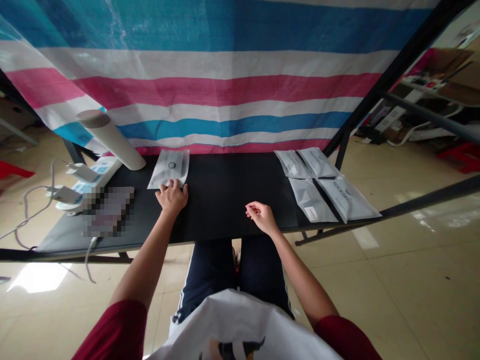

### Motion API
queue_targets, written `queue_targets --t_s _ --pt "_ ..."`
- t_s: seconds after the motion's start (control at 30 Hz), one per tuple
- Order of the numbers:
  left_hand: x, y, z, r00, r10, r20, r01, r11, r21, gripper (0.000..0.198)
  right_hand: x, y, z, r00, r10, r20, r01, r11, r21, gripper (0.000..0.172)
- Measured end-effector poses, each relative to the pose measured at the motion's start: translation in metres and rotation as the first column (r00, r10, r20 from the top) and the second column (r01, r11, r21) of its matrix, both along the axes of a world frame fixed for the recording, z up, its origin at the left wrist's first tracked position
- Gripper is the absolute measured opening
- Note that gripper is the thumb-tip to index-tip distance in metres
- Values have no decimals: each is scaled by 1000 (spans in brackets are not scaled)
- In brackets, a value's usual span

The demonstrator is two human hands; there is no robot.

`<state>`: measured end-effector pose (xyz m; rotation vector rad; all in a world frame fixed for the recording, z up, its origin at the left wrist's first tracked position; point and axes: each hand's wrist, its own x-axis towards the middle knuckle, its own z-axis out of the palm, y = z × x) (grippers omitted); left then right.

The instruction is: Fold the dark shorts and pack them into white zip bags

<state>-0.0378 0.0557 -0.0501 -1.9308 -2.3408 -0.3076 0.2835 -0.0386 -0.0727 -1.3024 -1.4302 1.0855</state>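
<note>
Pouch point(168, 169) of thin, pale plastic lies flat on the black worktop point(221, 200); we judge it light and soft, best taken by its edge. Our left grip point(171, 196) rests open, fingertips at the pouch's lower edge, holding nothing. Our right grip point(262, 216) curls loosely nearby, fingertips pinched together, empty as far as we can see. Four more pouches point(311, 200) lie at the worktop's right end, their contents hidden. A white tube point(110, 140) lies beyond the power strip point(98, 172).
</note>
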Motion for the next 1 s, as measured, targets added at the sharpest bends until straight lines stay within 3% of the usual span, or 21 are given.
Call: queue_targets --t_s 0.1,0.27,0.4,0.47,0.57,0.6,0.67,0.8,1.0 --pt "-2 4 -3 1000 12 23 -13 999 29 71 -1 -4 2 999 12 -35 -12 1000 1 38" --pt "-4 0 -8 998 3 64 -7 998 64 70 11 -16 9 997 13 -82 -16 999 -41 41" --pt "-5 -1 -10 996 -31 82 25 997 77 69 51 -24 20 983 -163 87 158 985 67 40" --pt "-5 -3 -11 996 -33 83 26 996 90 70 80 -24 27 904 -341 259 294 934 201 39" --pt "-3 -9 -14 996 -35 85 26 994 104 71 127 -21 32 613 -607 505 426 793 436 40" --pt "-1 -12 -15 995 -40 87 31 994 108 72 141 -20 32 530 -634 563 425 773 470 43" --pt "2 -22 -16 994 -58 94 48 993 110 73 164 -19 29 426 -604 673 405 793 455 53" --pt "9 -43 -17 989 -99 107 89 992 91 73 185 -20 18 355 -461 814 352 872 341 62" --pt "13 -57 -20 990 -112 86 107 992 61 70 173 -19 14 356 -456 816 340 876 341 55"
